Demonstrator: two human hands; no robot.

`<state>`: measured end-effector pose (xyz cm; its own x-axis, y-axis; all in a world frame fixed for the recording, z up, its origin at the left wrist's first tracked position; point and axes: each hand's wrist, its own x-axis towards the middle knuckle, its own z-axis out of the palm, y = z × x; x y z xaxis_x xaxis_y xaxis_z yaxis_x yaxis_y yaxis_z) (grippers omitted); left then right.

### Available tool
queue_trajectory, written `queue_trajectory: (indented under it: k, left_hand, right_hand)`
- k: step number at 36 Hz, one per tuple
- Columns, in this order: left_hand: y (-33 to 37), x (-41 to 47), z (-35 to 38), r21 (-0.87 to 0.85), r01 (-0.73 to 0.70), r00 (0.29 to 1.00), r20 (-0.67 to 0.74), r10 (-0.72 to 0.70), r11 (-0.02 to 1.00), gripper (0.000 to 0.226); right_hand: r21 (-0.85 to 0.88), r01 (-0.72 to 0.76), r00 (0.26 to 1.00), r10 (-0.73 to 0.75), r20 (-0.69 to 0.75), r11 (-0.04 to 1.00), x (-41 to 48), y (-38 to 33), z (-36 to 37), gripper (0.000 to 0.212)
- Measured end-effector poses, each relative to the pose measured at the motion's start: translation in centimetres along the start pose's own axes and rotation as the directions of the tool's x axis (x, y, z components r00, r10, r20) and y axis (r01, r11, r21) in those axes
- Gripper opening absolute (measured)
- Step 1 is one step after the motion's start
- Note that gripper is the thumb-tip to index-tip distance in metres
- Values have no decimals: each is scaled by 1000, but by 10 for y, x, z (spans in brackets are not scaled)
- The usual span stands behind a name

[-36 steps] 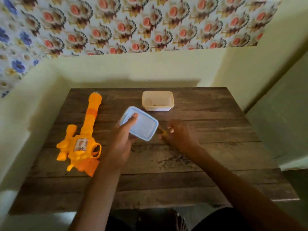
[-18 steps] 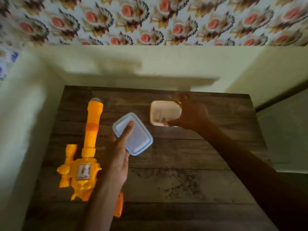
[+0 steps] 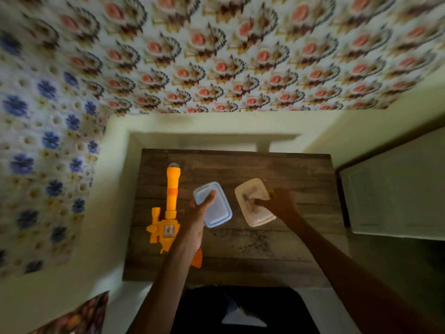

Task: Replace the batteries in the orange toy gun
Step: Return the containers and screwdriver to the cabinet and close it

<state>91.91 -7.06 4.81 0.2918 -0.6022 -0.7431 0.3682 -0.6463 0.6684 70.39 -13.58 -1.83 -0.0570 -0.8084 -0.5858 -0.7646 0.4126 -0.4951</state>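
Note:
The orange toy gun (image 3: 171,203) lies on the left of the wooden table (image 3: 252,167), with its barrel pointing away from me. My left hand (image 3: 198,215) holds a blue-rimmed lid (image 3: 218,209) just right of the gun, thumb on top. A cream plastic container (image 3: 261,219) stands open right of the lid, at an angle. My right hand (image 3: 280,201) is at its right rim with fingers reaching inside, where small blurred items lie. Whether those fingers grip anything is unclear.
The table stands in a pale yellow alcove with walls close on the left and behind. A pale cabinet (image 3: 395,191) stands right of the table. An orange piece (image 3: 197,259) shows near the front edge, beside my left forearm.
My right hand moved from the table's middle to the container and now reaches inside it. The container sits nearer and turned. My left hand kept hold of the lid. The camera rose.

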Motion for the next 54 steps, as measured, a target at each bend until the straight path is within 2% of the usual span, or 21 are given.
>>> queue_trajectory:
  k: [5, 10, 14, 19, 24, 27, 31, 32, 35, 41, 45, 48, 54]
  left_hand:
    - [38, -65, -2, -36, 36, 994, 107, -31, 999, 30]
    - [67, -120, 0, -9, 1, 986, 166, 0, 1000, 20]
    - [83, -146, 2, 12, -45, 985, 167, 42, 999, 18]
    - [101, -171, 10, 29, -86, 982, 170, 80, 996, 14]
    - [115, -191, 31, 29, -153, 952, 271, 140, 988, 11]
    - [121, -196, 45, 30, -152, 936, 326, 134, 988, 11]
    - [128, -208, 85, 50, -169, 899, 418, 133, 984, 14]
    - [128, -211, 97, 66, -182, 886, 443, 134, 981, 15]
    - [126, -224, 139, 110, -202, 865, 486, 125, 973, 19]
    - [110, -262, 213, 158, -182, 845, 529, 72, 970, 40]
    - [88, -287, 273, 113, -162, 838, 540, 76, 980, 30]
    - [70, -315, 322, 75, -157, 836, 540, 92, 985, 38]
    - [39, -363, 407, 2, -171, 822, 551, 142, 985, 22]
  right_hand:
    - [271, 5, 998, 11, -58, 963, -83, -22, -50, 22]
    - [431, -24, 997, 52, -54, 902, -148, -47, -95, 22]
    - [478, -25, 997, 59, -56, 878, -183, -62, -123, 26]
    - [491, 30, 986, 53, -155, 870, -216, -75, -154, 21]
    - [548, 60, 971, 80, -227, 834, -236, -73, -182, 26]
    - [589, 26, 972, 117, -203, 808, -240, -67, -195, 36]
    - [662, -14, 963, 188, -191, 749, -245, -42, -228, 68]
    - [676, -14, 959, 202, -200, 737, -247, -35, -238, 70]
    - [714, -2, 945, 236, -228, 700, -257, -7, -273, 54]
    - [740, 33, 925, 259, -277, 672, -274, 46, -335, 27]
    - [736, 87, 931, 207, -299, 671, -283, 94, -380, 20]
    - [706, 111, 932, 173, -318, 699, -288, 137, -420, 21]
    - [648, 108, 924, 165, -346, 754, -298, 209, -496, 24]
